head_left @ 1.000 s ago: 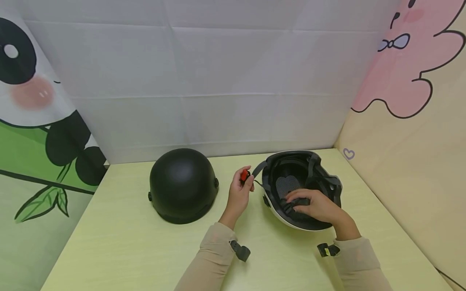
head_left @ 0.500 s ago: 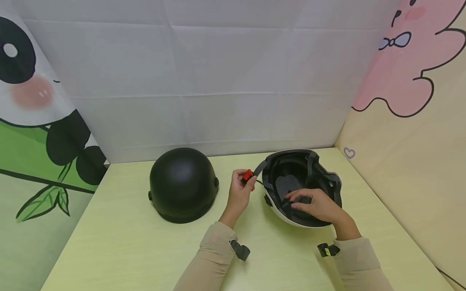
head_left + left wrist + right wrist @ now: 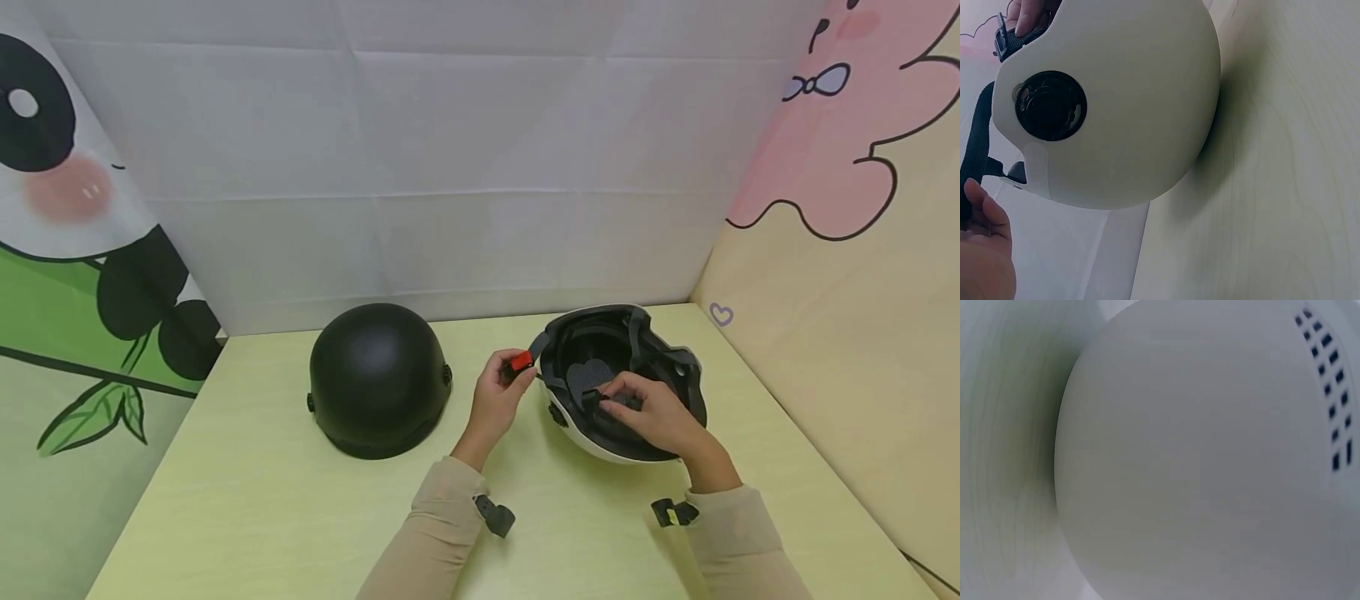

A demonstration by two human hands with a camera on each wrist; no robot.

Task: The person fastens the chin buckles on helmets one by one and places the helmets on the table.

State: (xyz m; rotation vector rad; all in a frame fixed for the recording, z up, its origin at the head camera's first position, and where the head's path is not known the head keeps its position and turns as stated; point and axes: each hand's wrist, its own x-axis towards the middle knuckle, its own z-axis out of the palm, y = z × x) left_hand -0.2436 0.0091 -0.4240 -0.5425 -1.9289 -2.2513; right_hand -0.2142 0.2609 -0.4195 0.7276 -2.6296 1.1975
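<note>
A white helmet (image 3: 592,444) lies upside down on the table, its black padded inside (image 3: 581,343) facing up. At its left rim my left hand (image 3: 495,396) pinches a red and black chin-strap buckle (image 3: 521,361) on a black strap (image 3: 979,134). Over the helmet's opening my right hand (image 3: 654,414) pinches black strap webbing (image 3: 591,400) between thumb and fingers. A dark slider (image 3: 1001,39) sits by those fingertips in the left wrist view. On the shell's side is a round black knob (image 3: 1051,105). Only the shell (image 3: 1197,456) and table show in the right wrist view.
A black helmet (image 3: 377,379) stands dome up to the left of the hands. Behind the pale yellow-green table (image 3: 247,517) hangs a white cloth (image 3: 465,167). Cartoon-printed panels (image 3: 832,167) flank both sides.
My left hand has shifted slightly right with the red buckle, toward the helmet. My right fingers have closed together on the webbing and lifted it a little. The white helmet has tipped slightly.
</note>
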